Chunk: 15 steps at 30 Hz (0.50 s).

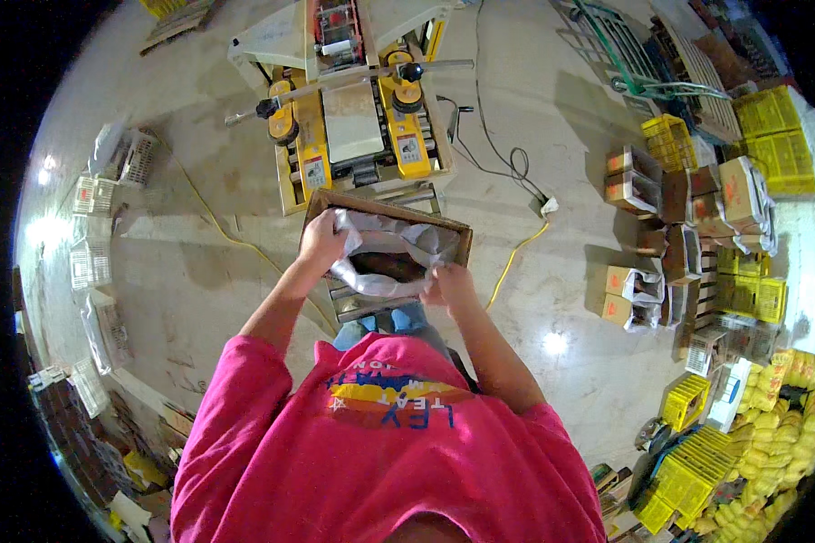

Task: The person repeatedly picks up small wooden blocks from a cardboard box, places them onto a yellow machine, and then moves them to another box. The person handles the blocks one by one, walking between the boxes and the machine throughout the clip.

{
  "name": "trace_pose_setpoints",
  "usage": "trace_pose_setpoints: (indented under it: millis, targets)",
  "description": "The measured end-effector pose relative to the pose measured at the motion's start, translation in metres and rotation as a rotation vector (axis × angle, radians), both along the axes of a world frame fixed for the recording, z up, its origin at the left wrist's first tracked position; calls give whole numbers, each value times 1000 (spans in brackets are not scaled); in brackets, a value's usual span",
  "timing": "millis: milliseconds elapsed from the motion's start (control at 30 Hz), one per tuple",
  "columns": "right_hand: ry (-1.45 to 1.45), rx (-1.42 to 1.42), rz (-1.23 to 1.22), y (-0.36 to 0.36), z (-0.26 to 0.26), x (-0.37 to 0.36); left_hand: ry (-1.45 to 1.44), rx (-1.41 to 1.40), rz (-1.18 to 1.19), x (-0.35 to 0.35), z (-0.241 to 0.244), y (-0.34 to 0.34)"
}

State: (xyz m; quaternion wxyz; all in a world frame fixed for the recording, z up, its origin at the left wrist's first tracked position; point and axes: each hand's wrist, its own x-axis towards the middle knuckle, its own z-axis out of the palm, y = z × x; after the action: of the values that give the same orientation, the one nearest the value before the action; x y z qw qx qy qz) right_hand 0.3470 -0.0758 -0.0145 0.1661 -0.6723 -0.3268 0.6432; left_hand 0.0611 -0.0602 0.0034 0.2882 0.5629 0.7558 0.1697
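Right before me is a cardboard box point(463, 246), its top open. A translucent white plastic liner point(373, 284) stands up inside it, with a round mouth. Through that mouth I see dark contents point(390, 266), too dim to name. My left hand point(324, 239) grips the liner at the box's left side. At the near right, my right hand point(450, 286) pinches the liner's edge. Beyond the box stands a carton sealing machine point(353, 122) with yellow side belt units. The box is at the machine's near roller end point(353, 302).
A black cable point(509, 163) and a yellow cord point(509, 261) cross the floor at right; another yellow cord point(227, 234) runs at left. Lined cartons point(635, 180), yellow crates point(686, 475) and a green hand cart point(625, 61) stand right. White crates point(92, 261) line the left.
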Motion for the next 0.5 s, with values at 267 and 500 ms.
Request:
trace_pose_setpoints:
  millis: [267, 500]
  targets:
    - [-530, 381, 800, 3, -72, -5, 466, -379, -533, 45, -20, 0]
    - [-713, 900, 159, -36, 25, 51, 298, -23, 18, 2, 44, -20]
